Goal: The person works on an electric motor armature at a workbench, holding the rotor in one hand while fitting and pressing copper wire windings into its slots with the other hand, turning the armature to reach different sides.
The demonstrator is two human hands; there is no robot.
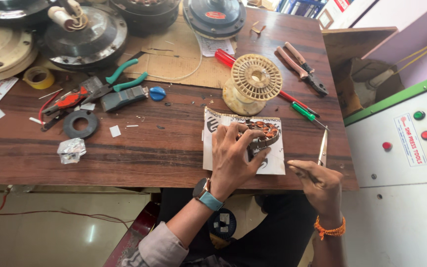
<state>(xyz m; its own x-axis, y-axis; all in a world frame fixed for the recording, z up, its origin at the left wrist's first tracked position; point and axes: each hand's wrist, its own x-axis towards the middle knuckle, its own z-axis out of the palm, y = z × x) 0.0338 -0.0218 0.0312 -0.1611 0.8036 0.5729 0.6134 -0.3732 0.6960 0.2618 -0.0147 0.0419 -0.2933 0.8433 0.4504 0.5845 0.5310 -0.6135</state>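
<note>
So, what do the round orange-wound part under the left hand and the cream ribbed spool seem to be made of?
The round orange-wound part looks like glossy copper wire coils on a grey metal core. The cream ribbed spool seems moulded plastic, matt, judging by its thin even ribs.

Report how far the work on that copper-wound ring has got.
Done: copper coils show around the visible part of the ring. In hand: left hand presses it onto the paper sheet; right hand holds a thin metal tool. Left: cannot tell; the hand covers part.
</note>
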